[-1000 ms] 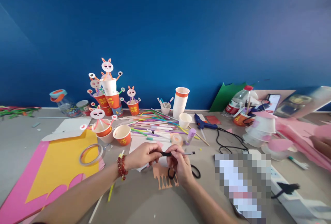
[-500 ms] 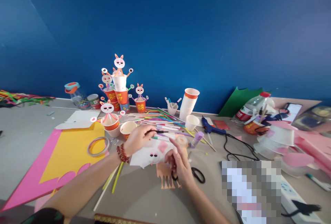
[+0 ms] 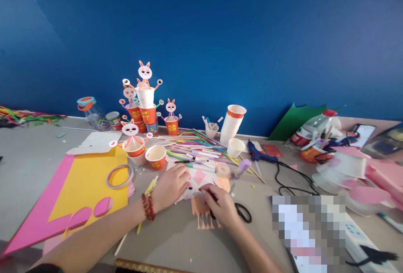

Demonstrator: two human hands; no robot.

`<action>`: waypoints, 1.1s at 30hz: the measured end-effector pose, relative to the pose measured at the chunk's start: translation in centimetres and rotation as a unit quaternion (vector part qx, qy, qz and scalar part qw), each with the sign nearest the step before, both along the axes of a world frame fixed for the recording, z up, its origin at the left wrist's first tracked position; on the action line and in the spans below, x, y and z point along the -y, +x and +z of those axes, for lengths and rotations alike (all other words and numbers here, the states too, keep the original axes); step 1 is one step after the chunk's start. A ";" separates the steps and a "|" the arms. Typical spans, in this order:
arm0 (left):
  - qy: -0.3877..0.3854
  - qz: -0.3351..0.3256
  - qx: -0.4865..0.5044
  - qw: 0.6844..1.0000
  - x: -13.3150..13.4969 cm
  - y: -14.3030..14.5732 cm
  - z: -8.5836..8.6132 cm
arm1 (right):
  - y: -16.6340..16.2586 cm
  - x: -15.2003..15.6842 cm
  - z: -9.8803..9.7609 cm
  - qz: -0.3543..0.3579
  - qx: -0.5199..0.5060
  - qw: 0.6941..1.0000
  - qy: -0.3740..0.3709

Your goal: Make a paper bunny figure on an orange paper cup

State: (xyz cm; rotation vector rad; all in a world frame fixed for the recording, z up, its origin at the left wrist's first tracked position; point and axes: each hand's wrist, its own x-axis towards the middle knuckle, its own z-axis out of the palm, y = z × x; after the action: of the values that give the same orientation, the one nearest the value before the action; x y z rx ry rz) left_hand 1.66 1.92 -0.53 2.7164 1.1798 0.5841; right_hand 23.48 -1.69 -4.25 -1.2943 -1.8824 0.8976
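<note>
White paper (image 3: 204,177) lies before me, with a drawn face with dark eyes and pink patches, partly hidden by my hands. My left hand (image 3: 175,184), a red bead bracelet at its wrist, rests on the paper's left side, fingers stretched out and holding nothing. On the right, the fingers of my right hand (image 3: 222,205) are pinched around a thin dark pen, mostly covered by the hand, its tip at the face. Under that hand lie peach cut paper (image 3: 198,208) and black-handled scissors (image 3: 244,213). A black marker (image 3: 184,161) lies beyond my left fingers.
Paper cups with rabbit figures (image 3: 129,130) stand at the back left. Colourful sticks and markers (image 3: 198,149) spread behind the paper. Tape (image 3: 119,176) lies on yellow card (image 3: 94,176). A glue stick (image 3: 242,168) and blue glue gun (image 3: 260,154) with a black cord are on the right.
My left hand has let go of the black marker and come down flat onto the paper. My right fingers have closed around a pen, its tip brought to the drawn face.
</note>
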 end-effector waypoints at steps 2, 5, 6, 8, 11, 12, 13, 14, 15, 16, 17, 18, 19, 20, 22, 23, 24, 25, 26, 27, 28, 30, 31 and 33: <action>-0.034 -0.031 -0.004 0.999 1.8 -0.4 -0.3 | 0.0 -0.1 0.2 0.005 0.017 1.000 0.015; -0.033 -0.035 -0.023 0.999 3.8 -1.1 -1.3 | -0.3 0.1 0.5 0.030 0.073 0.995 0.064; -0.028 -0.035 -0.032 0.998 4.2 -1.2 -1.5 | -0.5 0.2 0.6 0.042 0.103 0.990 0.081; -0.023 -0.038 -0.051 0.998 4.5 -1.3 -1.9 | -1.0 0.5 0.8 0.061 0.181 0.976 0.109; -0.014 -0.042 -0.081 0.996 4.5 -1.5 -1.9 | -1.8 1.0 1.0 0.064 0.291 0.943 0.147; -0.006 -0.044 -0.091 0.995 4.3 -1.7 -1.9 | -2.0 1.1 1.0 0.060 0.315 0.934 0.156; 0.003 -0.046 -0.101 0.994 4.2 -2.0 -1.8 | -2.2 1.2 1.1 0.055 0.331 0.928 0.162; 0.013 -0.049 -0.110 0.993 4.0 -2.4 -1.7 | -2.3 1.2 1.1 0.052 0.339 0.924 0.167; 0.023 -0.052 -0.118 0.991 3.8 -2.9 -1.5 | -2.3 1.2 1.2 0.051 0.343 0.923 0.169; 0.030 -0.054 -0.123 0.991 3.5 -3.4 -1.3 | -2.3 1.1 1.2 0.052 0.342 0.923 0.169; 0.035 -0.053 -0.123 0.990 3.3 -3.9 -1.1 | -2.3 1.0 1.1 0.055 0.339 0.924 0.169; 0.034 -0.052 -0.120 0.991 3.0 -4.3 -0.8 | -2.2 0.9 1.1 0.061 0.333 0.926 0.166; 0.027 -0.051 -0.114 0.992 2.9 -4.5 -0.6 | -2.2 0.8 1.0 0.065 0.328 0.928 0.163; 0.015 -0.050 -0.105 0.993 2.8 -4.6 -0.4 | -2.1 0.8 1.0 0.069 0.323 0.931 0.158; -0.023 -0.052 -0.081 0.995 2.7 -4.3 -0.3 | -2.0 0.7 0.8 0.069 0.314 0.935 0.149; -0.041 -0.053 -0.070 0.995 2.8 -4.0 -0.3 | -2.0 0.7 0.8 0.068 0.311 0.936 0.146; -0.054 -0.053 -0.060 0.995 3.0 -3.6 -0.5 | -2.0 0.7 0.7 0.068 0.309 0.937 0.145; -0.062 -0.051 -0.051 0.995 3.1 -3.3 -0.7 | -1.9 0.8 0.6 0.067 0.308 0.938 0.146; -0.065 -0.049 -0.044 0.996 3.3 -3.0 -0.9 | -1.9 0.8 0.6 0.066 0.309 0.937 0.147; -0.067 -0.048 -0.038 0.996 3.5 -2.8 -1.1 | -1.9 0.8 0.5 0.064 0.310 0.937 0.148; -0.069 -0.050 -0.030 0.996 3.7 -2.7 -1.3 | -1.9 0.8 0.5 0.063 0.312 0.936 0.148; -0.077 -0.065 -0.008 0.995 4.0 -2.8 -1.4 | -1.8 0.7 0.5 0.064 0.309 0.937 0.148; -0.082 -0.078 0.003 0.994 4.1 -2.9 -1.4 | -1.8 0.7 0.5 0.067 0.306 0.938 0.146; -0.088 -0.104 0.022 0.990 3.9 -3.2 -1.2 | -1.8 0.6 0.6 0.072 0.298 0.941 0.141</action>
State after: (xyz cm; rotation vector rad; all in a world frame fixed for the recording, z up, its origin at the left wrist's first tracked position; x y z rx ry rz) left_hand -1.58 -2.02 -1.69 2.6165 0.8781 0.4842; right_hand 21.67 -2.33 -3.68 -1.3540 -2.4876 0.2848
